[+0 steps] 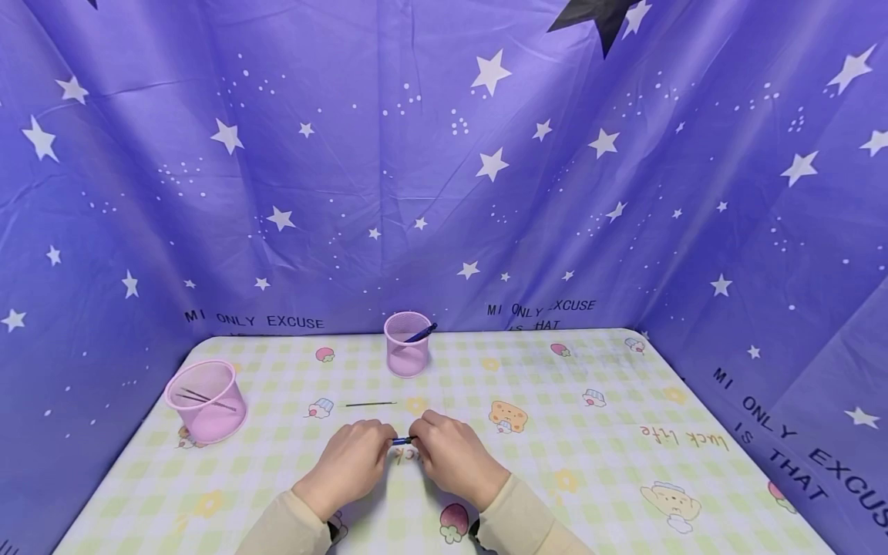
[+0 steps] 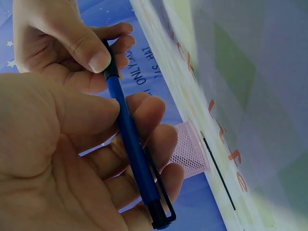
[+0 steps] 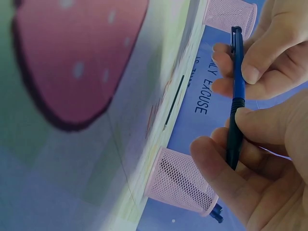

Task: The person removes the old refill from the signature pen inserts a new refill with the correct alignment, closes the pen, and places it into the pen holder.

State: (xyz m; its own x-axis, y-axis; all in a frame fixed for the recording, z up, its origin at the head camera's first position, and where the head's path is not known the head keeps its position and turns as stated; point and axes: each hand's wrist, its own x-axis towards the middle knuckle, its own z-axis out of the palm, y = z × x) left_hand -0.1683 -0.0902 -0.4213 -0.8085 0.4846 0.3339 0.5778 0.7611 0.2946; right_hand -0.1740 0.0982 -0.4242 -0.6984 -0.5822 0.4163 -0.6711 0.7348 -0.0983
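A blue ballpoint pen [image 1: 401,442] with a black clip and black grip section is held between both hands over the table. My left hand [image 1: 352,462] pinches its blue barrel [image 2: 126,120], thumb on one side and curled fingers on the other. The black front section [image 3: 234,134] is gripped by my right hand [image 1: 454,456], whose fingers cover the tip in the head view. Beyond the hands, a thin dark pen refill [image 1: 371,404] lies flat on the tablecloth.
At the left stands a pink mesh pen cup [image 1: 208,416] with thin refills in it. Another pink mesh cup [image 1: 407,358] at the back edge holds dark blue pens. A checked tablecloth [image 1: 555,432] covers the table, and a purple star-printed curtain [image 1: 381,169] encloses it.
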